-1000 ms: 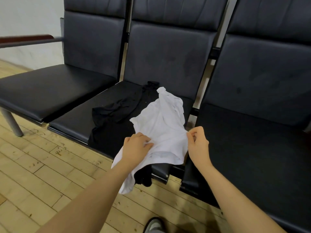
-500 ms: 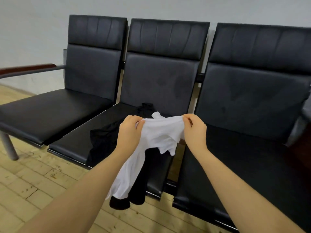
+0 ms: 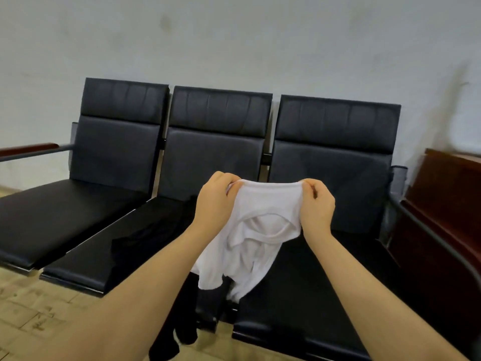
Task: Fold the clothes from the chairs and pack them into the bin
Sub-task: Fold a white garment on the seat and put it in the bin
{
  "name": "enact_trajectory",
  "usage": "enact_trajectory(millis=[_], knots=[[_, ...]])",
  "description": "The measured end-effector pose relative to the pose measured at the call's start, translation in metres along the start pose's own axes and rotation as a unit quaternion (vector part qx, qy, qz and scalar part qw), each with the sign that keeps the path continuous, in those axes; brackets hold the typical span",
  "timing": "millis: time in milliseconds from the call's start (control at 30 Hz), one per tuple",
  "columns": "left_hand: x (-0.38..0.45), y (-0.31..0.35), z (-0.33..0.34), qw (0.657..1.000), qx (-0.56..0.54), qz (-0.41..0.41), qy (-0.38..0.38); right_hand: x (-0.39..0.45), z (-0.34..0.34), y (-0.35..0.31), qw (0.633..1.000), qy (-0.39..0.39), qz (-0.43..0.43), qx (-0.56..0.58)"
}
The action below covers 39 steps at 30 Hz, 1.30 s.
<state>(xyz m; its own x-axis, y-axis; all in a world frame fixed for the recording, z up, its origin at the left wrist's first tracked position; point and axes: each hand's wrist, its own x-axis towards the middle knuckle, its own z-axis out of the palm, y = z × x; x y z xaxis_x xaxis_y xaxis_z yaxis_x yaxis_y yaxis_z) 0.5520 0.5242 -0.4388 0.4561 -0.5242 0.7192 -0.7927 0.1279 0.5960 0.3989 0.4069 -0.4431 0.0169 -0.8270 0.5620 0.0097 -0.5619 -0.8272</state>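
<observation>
pale, scuffed wall behind a row of three black padded chairs (image 3: pixel 213 162) on a worn wooden floor (image 3: pixel 33 316). in front of the middle chair, a person holds a white garment (image 3: pixel 260 238) up in the air by its top edge. the left hand (image 3: pixel 216 204) has its fingers curled, pinching one corner; the right hand (image 3: pixel 316 204) pinches the other corner between thumb and fingertips. the cloth hangs crumpled between the forearms. on the middle chair's seat lies a black garment (image 3: pixel 145 238), trailing over the front edge. right of the chairs stands a dark red wooden cabinet (image 3: pixel 447 194).
</observation>
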Motion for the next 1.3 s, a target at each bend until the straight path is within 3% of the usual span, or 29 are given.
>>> enact_trajectory(millis=[267,433,667,900,1000,1067,1133,1300], knots=[[0.014,0.073,0.038,0.999,-0.041,0.034,-0.008,0.027,-0.089,-0.024,0.993,0.068,-0.04,-0.089],[0.007,0.099,0.056,0.995,0.029,0.09,-0.032,0.033,-0.139,-0.028,0.964,0.078,-0.061,-0.246],[-0.053,0.082,0.1,0.98,0.052,0.072,-0.178,-0.01,-0.177,0.025,0.927,0.034,0.019,-0.372],[-0.136,0.03,0.147,0.947,0.049,-0.023,-0.317,-0.077,-0.189,0.113,0.896,-0.101,0.118,-0.416],[-0.164,0.006,0.167,0.909,0.033,-0.054,-0.412,-0.107,-0.183,0.149,0.883,-0.19,0.163,-0.397],[-0.178,-0.011,0.179,0.875,0.079,-0.04,-0.475,-0.116,-0.18,0.167,0.849,-0.252,0.165,-0.435],[-0.184,-0.022,0.189,0.859,0.13,-0.028,-0.494,-0.114,-0.178,0.178,0.819,-0.282,0.157,-0.474],[-0.179,-0.03,0.206,0.859,0.176,-0.036,-0.48,-0.085,-0.174,0.203,0.8,-0.308,0.14,-0.495]])
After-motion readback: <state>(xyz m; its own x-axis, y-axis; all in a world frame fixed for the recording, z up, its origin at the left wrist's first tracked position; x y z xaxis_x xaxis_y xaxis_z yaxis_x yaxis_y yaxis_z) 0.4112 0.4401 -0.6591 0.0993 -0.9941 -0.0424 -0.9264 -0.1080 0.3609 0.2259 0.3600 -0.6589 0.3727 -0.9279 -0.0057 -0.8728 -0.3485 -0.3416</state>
